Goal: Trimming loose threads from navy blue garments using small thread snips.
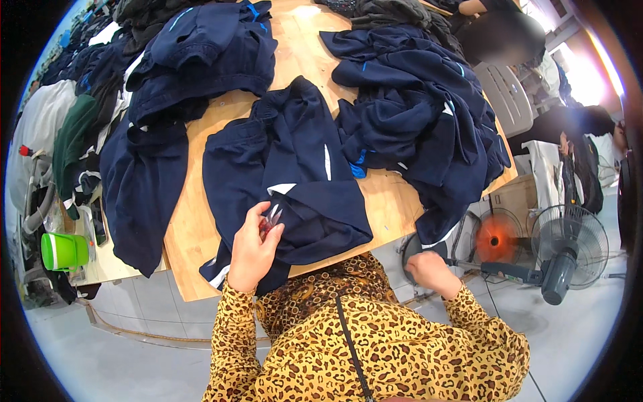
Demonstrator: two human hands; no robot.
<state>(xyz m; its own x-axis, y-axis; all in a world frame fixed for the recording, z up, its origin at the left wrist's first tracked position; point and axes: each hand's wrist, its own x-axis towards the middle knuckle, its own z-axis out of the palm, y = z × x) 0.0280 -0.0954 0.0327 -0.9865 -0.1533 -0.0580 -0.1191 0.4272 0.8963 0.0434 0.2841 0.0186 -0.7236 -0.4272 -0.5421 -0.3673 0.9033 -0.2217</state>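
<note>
Holding red-handled thread snips (272,216) in my closed left fingers (254,218), over a white-trimmed navy garment (298,154) on the wooden tabletop (187,228), my right fingers (420,263) curled beyond its edge, contents unclear

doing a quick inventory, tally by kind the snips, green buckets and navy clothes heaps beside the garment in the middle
Snips in the left hand: 1
Green bucket: 1
Left navy heap plus right navy heap: 2
Total: 4
</note>
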